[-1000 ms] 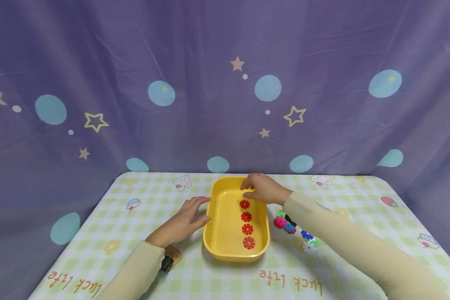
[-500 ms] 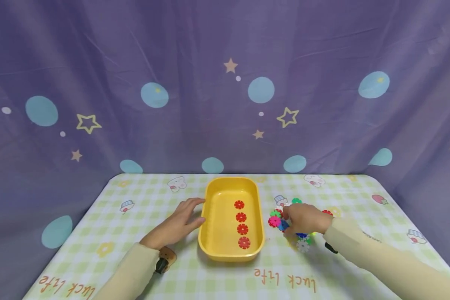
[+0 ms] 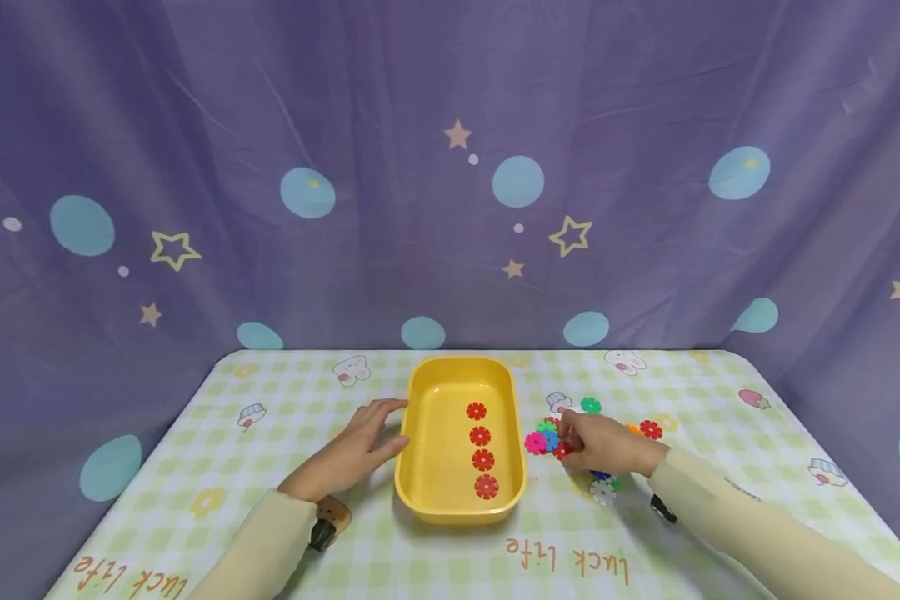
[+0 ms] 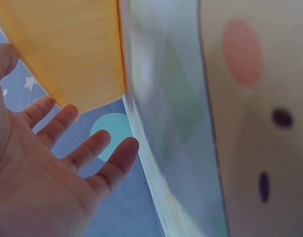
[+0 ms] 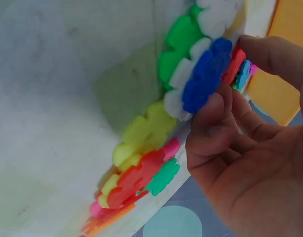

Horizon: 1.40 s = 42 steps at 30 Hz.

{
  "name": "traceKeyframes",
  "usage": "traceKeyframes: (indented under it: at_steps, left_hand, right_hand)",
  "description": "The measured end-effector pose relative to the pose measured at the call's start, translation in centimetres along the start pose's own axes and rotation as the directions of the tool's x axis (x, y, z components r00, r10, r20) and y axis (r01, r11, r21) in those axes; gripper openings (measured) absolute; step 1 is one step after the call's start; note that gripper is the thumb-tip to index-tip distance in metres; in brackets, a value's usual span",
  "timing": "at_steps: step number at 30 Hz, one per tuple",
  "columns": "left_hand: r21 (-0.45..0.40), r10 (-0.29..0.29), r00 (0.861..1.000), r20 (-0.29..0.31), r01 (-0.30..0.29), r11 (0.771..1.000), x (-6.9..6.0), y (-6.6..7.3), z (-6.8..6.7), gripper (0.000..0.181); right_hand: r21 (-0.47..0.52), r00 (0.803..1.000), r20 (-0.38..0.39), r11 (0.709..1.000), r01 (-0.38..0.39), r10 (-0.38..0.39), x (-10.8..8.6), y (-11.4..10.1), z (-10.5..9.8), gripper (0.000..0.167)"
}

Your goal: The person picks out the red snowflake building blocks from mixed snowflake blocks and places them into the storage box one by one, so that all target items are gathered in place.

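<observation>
A yellow tray [image 3: 461, 508] stands mid-table, with several red snowflake discs [image 3: 483, 459] in a column along its right side. My left hand [image 3: 348, 454] is at the tray's left wall, fingers spread and thumb apart; in the left wrist view its fingertips [image 4: 67, 112] are at the yellow rim. To the right of the tray my right hand [image 3: 607, 442] is low over a pile of colored snowflake discs. Between its thumb and fingers it pinches a red snowflake disc [image 5: 234, 65]. Beside them a blue disc [image 5: 208, 74] leans on white and green ones.
Pink [image 3: 536, 442], green [image 3: 590, 405] and white discs [image 3: 603, 492] lie around the right hand, with a red disc [image 3: 650, 429] further right. A checked cloth [image 3: 285, 425] covers the table. Behind its far edge hangs a purple curtain [image 3: 390, 275].
My right hand has left the tray's far end and moved right, down to the disc pile, where several discs have shifted left. The left hand stays at the tray.
</observation>
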<state>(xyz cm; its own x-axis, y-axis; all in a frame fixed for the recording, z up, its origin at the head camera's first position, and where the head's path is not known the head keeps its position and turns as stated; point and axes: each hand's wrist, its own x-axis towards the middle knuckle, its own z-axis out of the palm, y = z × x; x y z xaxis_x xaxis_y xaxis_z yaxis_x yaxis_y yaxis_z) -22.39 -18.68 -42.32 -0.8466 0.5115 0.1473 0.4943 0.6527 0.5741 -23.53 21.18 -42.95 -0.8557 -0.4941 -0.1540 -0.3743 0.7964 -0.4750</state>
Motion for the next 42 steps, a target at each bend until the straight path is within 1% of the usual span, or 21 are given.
traceKeyframes:
  at_steps: [3,6,9,12,16,21,26,31,33,34,35,37,39,40,41,42]
  left_hand:
    - [-0.006,-0.006,1.000,-0.004,0.006,1.000,0.0,0.0,-0.1,0.055]
    - [-0.013,-0.017,1.000,-0.002,0.017,1.000,-0.1,0.1,-0.2,0.056]
    - [-0.014,-0.021,1.000,0.003,0.021,1.000,-0.1,0.1,-0.2,0.056]
    - [-0.017,-0.017,1.000,-0.001,0.017,1.000,-0.2,0.1,-0.2,0.055]
    - [-0.017,-0.017,1.000,-0.008,0.016,1.000,-0.2,0.1,-0.3,0.056]
    - [-0.013,-0.020,1.000,-0.007,0.020,1.000,-0.2,0.0,-0.4,0.057]
    - [-0.013,-0.023,1.000,-0.004,0.023,1.000,-0.3,0.0,-0.4,0.057]
    - [-0.017,-0.032,0.999,0.001,0.032,0.999,-0.3,-0.1,-0.2,0.056]
    - [-0.014,-0.027,1.000,0.000,0.027,1.000,-0.2,-0.2,-0.1,0.055]
    - [-0.015,-0.027,1.000,0.000,0.027,1.000,-0.2,-0.2,-0.1,0.055]
    - [-0.017,-0.027,1.000,0.002,0.027,0.999,-0.1,-0.3,-0.1,0.055]
    - [-0.020,-0.028,1.000,0.004,0.029,0.999,-0.1,-0.3,0.0,0.055]
    - [-0.027,-0.031,0.999,0.009,0.031,0.999,-0.1,-0.3,0.1,0.055]
    - [-0.030,-0.031,0.999,0.011,0.032,0.999,-0.2,-0.2,0.1,0.056]
    - [-0.030,-0.029,0.999,0.013,0.029,0.999,-0.1,-0.2,0.1,0.057]
    - [-0.029,-0.023,1.000,0.011,0.023,0.999,-0.1,-0.2,0.2,0.057]
  right_hand:
    - [0.003,0.999,0.025,0.999,0.041,-0.041,0.4,0.1,-0.4,0.028]
    - [0.025,0.997,0.065,0.999,0.036,-0.038,0.7,0.0,-0.9,0.024]
    - [0.037,0.996,0.079,0.999,0.040,-0.043,1.0,0.0,-1.3,0.024]
    - [0.057,0.994,0.064,0.995,0.083,-0.087,1.1,0.0,-1.3,0.027]
    - [0.088,0.986,0.040,0.983,0.160,-0.164,1.1,0.0,-1.0,0.029]
    - [0.073,0.973,-0.017,0.970,0.232,-0.232,0.6,-0.1,-1.1,0.026]
    - [0.066,0.962,-0.059,0.960,0.271,-0.267,0.4,-0.2,-1.8,0.024]
    - [0.073,0.965,-0.073,0.964,0.256,-0.251,0.4,-0.2,-2.3,0.024]
    - [0.078,0.963,-0.101,0.963,0.257,-0.249,0.5,-0.3,-2.5,0.023]
    - [0.078,0.959,-0.127,0.961,0.264,-0.253,0.7,-0.4,-2.7,0.023]
    - [0.078,0.953,-0.159,0.959,0.272,-0.257,0.9,-0.7,-2.8,0.022]
    - [0.083,0.934,-0.232,0.951,0.299,-0.273,1.5,-1.3,-3.1,0.021]
    - [0.091,0.912,-0.299,0.943,0.319,-0.280,2.4,-2.5,-3.3,0.021]
    - [0.089,0.904,-0.319,0.941,0.326,-0.283,2.9,-3.2,-3.3,0.020]
    - [0.089,0.900,-0.328,0.939,0.331,-0.286,3.5,-3.9,-3.2,0.020]
    - [0.095,0.900,-0.327,0.938,0.333,-0.287,4.2,-4.6,-3.0,0.020]
